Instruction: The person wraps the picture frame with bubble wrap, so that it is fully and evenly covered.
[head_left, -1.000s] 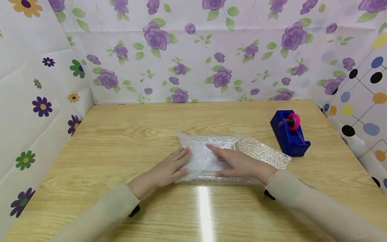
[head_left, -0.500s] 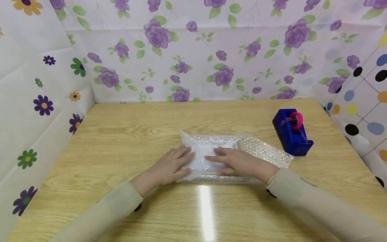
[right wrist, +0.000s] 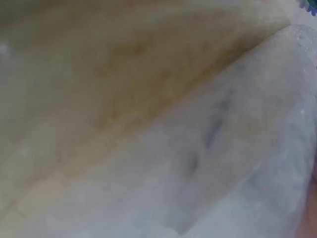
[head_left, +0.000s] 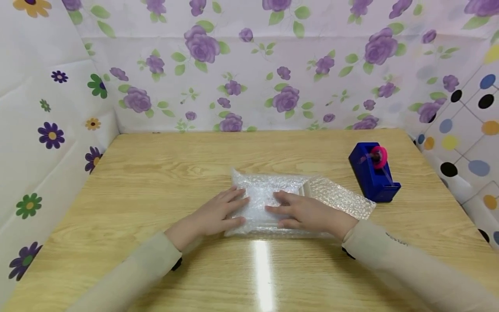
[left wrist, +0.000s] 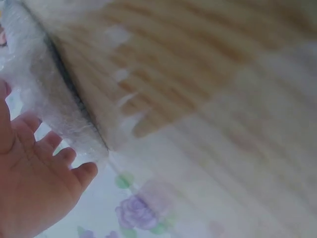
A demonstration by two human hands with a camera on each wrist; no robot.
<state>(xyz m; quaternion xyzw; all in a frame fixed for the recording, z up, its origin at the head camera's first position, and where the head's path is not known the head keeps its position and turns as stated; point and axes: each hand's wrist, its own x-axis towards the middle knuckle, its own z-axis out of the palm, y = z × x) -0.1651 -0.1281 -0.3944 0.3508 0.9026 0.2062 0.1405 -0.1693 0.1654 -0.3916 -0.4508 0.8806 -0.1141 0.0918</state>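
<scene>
A package in clear bubble wrap (head_left: 257, 201) lies flat on the wooden table. Through it shows a pale, flat, frame-like thing (head_left: 305, 189); its kind is unclear. My left hand (head_left: 210, 217) rests on the left end of the wrap, fingers spread and nearly straight. My right hand (head_left: 308, 212) lies over the middle with its fingers spread on the wrap. In the left wrist view the left hand (left wrist: 39, 173) lies along the edge of the bubble wrap (left wrist: 64, 99). Only a blurred sliver of the right hand (right wrist: 309, 213) shows beside the wrap (right wrist: 257, 119) in the right wrist view.
A blue tape dispenser (head_left: 373, 173) with a pink-cored roll stands to the right, close to a loose bubble wrap flap (head_left: 339, 195). Flowered cloth (head_left: 249, 86) hangs behind the table (head_left: 163, 173), with patterned cloth along both sides.
My right hand's index finger has drawn back from its outstretched position, and its fingers now lie lower on the wrap. The left hand has barely shifted. The package stays in place.
</scene>
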